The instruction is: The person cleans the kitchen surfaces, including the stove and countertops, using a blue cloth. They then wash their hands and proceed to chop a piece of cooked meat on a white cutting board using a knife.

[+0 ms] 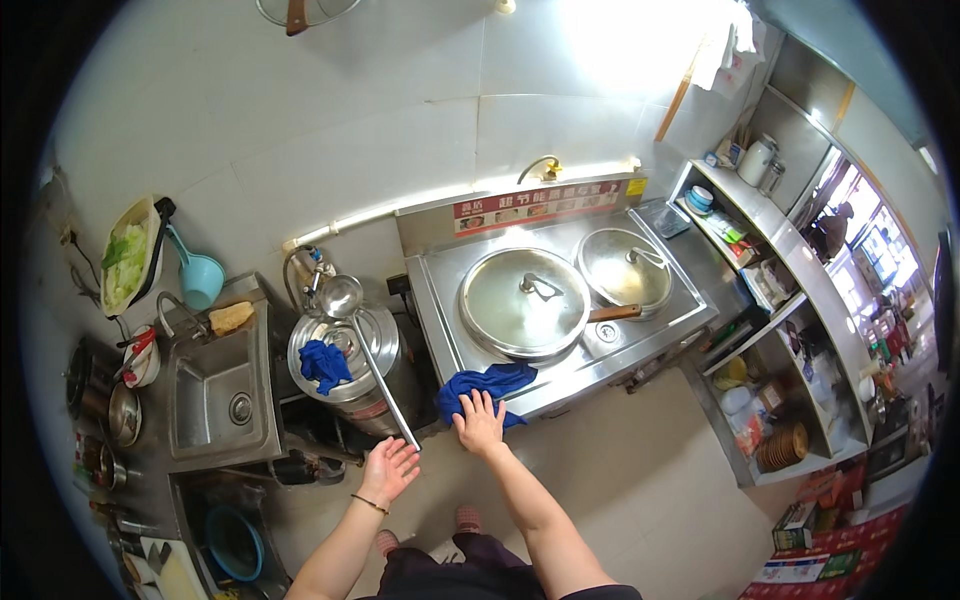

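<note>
My right hand [480, 425] lies with spread fingers on a blue cloth [491, 381]. This cloth is bunched over the front left corner of a stainless steel gas stove [431, 300]. My left hand [390, 470] is palm up with its fingers apart, over the floor. Close by its fingertips is the handle end of a steel ladle [375, 367], though I cannot tell whether they touch. The ladle lies across the lid of a tall steel pot [379, 330]. A second blue cloth [324, 365] sits crumpled on that lid.
On the stove are a large lidded pan [525, 304] with a wooden handle and a smaller lidded pot [624, 271]. A steel sink [217, 397] with a sponge [232, 318] stands left. Shelving [814, 315] stands right. A turquoise dipper [201, 279] hangs beside a basket of greens [129, 266].
</note>
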The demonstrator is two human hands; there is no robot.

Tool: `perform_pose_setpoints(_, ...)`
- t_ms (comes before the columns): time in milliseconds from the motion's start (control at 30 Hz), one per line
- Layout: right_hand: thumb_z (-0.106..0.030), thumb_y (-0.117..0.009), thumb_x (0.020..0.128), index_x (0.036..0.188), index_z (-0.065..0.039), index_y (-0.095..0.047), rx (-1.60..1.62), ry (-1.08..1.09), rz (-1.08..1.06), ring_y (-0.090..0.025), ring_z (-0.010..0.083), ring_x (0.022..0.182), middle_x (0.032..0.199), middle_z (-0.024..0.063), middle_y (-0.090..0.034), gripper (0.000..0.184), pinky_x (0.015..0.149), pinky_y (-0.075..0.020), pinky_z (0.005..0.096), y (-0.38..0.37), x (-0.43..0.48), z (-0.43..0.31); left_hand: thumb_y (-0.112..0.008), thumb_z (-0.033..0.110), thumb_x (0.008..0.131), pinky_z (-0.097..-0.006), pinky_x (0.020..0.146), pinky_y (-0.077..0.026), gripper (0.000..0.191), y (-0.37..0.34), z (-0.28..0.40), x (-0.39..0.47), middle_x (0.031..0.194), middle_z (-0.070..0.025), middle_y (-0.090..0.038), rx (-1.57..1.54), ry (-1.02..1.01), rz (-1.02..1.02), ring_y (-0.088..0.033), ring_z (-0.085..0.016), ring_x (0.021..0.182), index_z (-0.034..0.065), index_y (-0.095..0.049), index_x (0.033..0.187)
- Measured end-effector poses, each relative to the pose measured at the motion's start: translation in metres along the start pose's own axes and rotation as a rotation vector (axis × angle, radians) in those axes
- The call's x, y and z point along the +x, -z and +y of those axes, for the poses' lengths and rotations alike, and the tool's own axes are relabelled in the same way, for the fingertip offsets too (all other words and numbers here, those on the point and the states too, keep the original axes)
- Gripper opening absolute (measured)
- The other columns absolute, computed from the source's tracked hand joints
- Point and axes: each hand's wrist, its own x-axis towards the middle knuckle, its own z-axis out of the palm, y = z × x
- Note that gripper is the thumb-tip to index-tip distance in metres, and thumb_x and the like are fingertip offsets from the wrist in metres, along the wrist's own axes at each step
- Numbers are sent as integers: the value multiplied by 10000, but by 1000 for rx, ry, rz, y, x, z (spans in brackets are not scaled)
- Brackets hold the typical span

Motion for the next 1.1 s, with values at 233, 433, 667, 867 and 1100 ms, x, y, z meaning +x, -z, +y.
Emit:
perform_pose_setpoints(233,-398,-485,810,1064,-153,-523,-45,40,75,-376,192,1162,1181,25,-459,355,980,-210,527,34,10,81,-513,314,799,-426,877,-359,306,8,-12,14,1055,-123,-532,-49,43,113,-485,-271,989,83,-482,996)
perform_pose_setpoints(433,-376,-440,839,1117,-168,-498,-371,-345,61,-338,159,1202,1234,-11,-428,352,999,-165,545,71,55,227,-485,303,825,-427,882,-363,293,11,-16,19,1050,-135,-533,-22,74,124,-489,-272,999,86,-460,1020)
perform_pose_setpoints(667,-321,-418,817,1182,-108,-457,-179,-575,161,-199,298,1276,1316,134,-343,424,1029,-120,490,80,77,259,-449,287,844,-414,868,-382,297,17,-24,16,1044,-136,-534,-10,87,167,-495,-264,991,74,-447,1051)
perform_pose_setpoints(867,-304,-545,752,1068,-63,-523,-149,-124,227,-356,291,1169,1184,124,-467,398,967,-236,484,35,27,143,-450,273,843,-406,859,-390,324,19,-37,19,1054,-139,-522,-30,115,111,-498,-257,980,61,-429,1088)
perform_pose_setpoints(1100,-195,-612,702,989,-77,-510,247,6,143,-479,290,1001,1011,115,-539,327,890,-339,405,8,0,0,-454,274,842,-410,861,-391,306,19,-35,-6,1056,-139,-521,-59,96,59,-500,-258,984,73,-444,1073)
